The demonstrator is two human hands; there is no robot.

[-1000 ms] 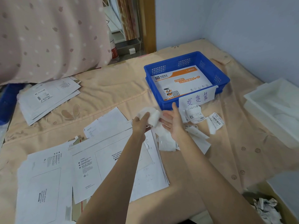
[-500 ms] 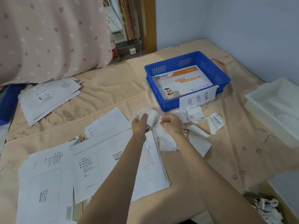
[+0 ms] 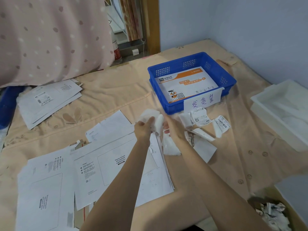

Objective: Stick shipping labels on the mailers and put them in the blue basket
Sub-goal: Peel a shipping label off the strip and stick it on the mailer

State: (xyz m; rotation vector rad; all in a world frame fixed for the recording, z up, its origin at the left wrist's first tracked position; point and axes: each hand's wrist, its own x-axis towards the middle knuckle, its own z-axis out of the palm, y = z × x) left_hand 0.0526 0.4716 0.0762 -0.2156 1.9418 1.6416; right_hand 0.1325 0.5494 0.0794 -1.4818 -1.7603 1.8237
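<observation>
- Working over a peach bed cover [image 3: 225, 164], both hands meet just in front of the blue basket [image 3: 230, 80]. In my judgement the step in hand is peeling a shipping label [image 3: 150, 115] from its backing before it goes on a mailer.
- Mailers [image 3: 103, 165] lie in an overlapping spread under the forearms, white, flat, printed side up, each with an outlined box for the label. A second pile [image 3: 48, 100] sits well apart at far left, one already bearing a label.
- Blue basket: plastic, perforated walls, a handwritten card clipped to its near rim. One orange-and-white mailer [image 3: 188, 82] lies flat inside.
- White tray [image 3: 260, 104] at right edge; contents cannot be made out.
- Carton of crumpled paper [image 3: 271, 215] at lower right, likely the place for peeled backing.
- Loose labels [image 3: 200, 118] lie just beside the basket's near wall, curled, some showing barcodes, some blank side up.
- Left hand [image 3: 143, 129]: fingers curled, pinching the crumpled white label from the left.
- Right hand [image 3: 173, 130]: largely hidden behind the paper; it seems to hold the other edge, though how its fingers lie cannot be told.
- Recommendation: separate one corner cleanly, keep the sticky face off the fingers and off itself, and pull slowly since the paper is soft and already creased. Flatten it inside the printed box on the top mailer, pressing from one edge outward.
</observation>
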